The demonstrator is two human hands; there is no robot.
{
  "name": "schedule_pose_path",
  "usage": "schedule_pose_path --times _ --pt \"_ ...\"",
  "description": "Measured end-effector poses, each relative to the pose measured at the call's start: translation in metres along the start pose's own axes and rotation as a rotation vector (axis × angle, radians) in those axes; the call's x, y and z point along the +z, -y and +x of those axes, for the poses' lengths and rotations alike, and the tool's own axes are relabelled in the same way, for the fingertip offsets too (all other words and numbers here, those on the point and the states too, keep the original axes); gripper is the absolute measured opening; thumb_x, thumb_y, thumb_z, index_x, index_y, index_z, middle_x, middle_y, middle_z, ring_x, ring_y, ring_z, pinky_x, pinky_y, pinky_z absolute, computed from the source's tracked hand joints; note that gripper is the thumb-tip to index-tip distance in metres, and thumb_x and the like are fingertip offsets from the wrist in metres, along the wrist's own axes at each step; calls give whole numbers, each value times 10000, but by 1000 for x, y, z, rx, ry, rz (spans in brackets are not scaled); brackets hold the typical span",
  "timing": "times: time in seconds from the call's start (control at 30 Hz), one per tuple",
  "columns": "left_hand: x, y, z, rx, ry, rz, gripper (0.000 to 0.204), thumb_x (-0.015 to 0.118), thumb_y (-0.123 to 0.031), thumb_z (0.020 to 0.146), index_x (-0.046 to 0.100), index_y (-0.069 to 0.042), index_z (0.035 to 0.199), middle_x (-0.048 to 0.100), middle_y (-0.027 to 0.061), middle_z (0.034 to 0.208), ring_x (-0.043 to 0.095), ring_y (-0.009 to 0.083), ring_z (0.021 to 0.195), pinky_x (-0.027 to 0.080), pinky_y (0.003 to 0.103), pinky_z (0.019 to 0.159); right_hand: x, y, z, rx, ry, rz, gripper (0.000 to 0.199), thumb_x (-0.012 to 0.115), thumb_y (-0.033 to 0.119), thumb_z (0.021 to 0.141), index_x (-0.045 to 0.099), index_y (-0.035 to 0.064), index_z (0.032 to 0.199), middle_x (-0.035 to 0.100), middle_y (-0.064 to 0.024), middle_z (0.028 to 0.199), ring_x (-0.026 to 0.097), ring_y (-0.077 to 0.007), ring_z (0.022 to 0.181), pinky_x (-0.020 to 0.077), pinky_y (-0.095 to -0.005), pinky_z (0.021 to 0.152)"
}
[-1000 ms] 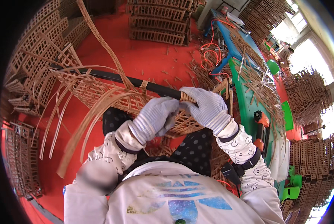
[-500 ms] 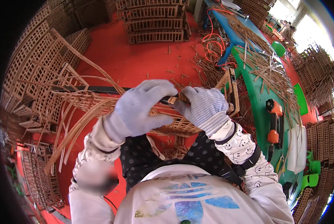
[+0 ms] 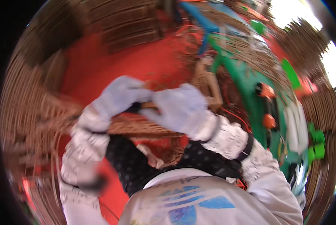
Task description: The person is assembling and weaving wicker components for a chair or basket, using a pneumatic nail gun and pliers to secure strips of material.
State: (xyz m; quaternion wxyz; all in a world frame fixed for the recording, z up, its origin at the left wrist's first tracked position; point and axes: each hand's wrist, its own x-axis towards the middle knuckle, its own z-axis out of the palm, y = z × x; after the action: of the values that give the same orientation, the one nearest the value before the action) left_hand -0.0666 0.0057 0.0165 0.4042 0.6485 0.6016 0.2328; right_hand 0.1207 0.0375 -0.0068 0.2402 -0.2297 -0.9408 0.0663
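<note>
Both my hands wear pale grey-blue gloves and are smeared by motion. My left hand (image 3: 123, 96) is bent over a dark bar (image 3: 134, 107), fingers curled toward my right hand; whatever sits between them cannot be made out. Close beside it, my right hand (image 3: 181, 108) closes its thumb and fingers around a tan strip (image 3: 150, 106) along that bar. Under both hands lies a brown woven basket panel (image 3: 145, 127), above my knees. Its slatted end frame (image 3: 209, 84) stands up beyond my right hand.
To the right, a green table (image 3: 243, 88) carries loose brown strips (image 3: 243, 50), an orange-and-black power tool (image 3: 267, 105) and white trays (image 3: 295, 127). A blue table (image 3: 203, 18) adjoins it. Stacked woven baskets (image 3: 126, 24) stand ahead; an orange cord (image 3: 235, 114) runs near the table.
The view has swung and blurred. My left hand has come from a loose, spread pose to curled fingers beside the right hand. My right hand keeps its grip at the bar.
</note>
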Motion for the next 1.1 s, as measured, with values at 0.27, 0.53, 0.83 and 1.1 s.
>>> schedule_pose_path --times 0.27,0.53,0.83,1.1 --pt "8 -2 15 -14 -220 28 221 566 -171 751 559 1 611 494 -16 545 441 51 516 331 236 472 0 -41 9 -60 169 28 348 564 453 740 607 110 709 597 -81 631 590 -266 614 434 -365 609" --pt "5 -1 4 -153 -244 -176 213 627 -164 717 558 -8 588 503 -19 535 469 48 522 360 230 489 -68 -190 -116 855 -426 -276 396 617 382 726 562 89 986 602 -127 862 588 -294 831 456 -396 728" --pt "12 -16 -4 -269 -198 -183 193 602 -142 697 554 2 579 470 -27 530 452 45 522 345 233 479 -75 -271 -179 1446 216 -310 1081 720 443 622 54 36 1371 538 -209 1132 534 -332 1050 413 -374 891" --pt "23 -4 -9 -245 -5 -290 213 652 -167 746 601 -7 614 457 -35 504 420 36 496 328 234 452 -142 -264 -197 1147 -96 624 363 566 79 694 460 41 1039 478 -20 597 501 -121 480 438 -255 439"
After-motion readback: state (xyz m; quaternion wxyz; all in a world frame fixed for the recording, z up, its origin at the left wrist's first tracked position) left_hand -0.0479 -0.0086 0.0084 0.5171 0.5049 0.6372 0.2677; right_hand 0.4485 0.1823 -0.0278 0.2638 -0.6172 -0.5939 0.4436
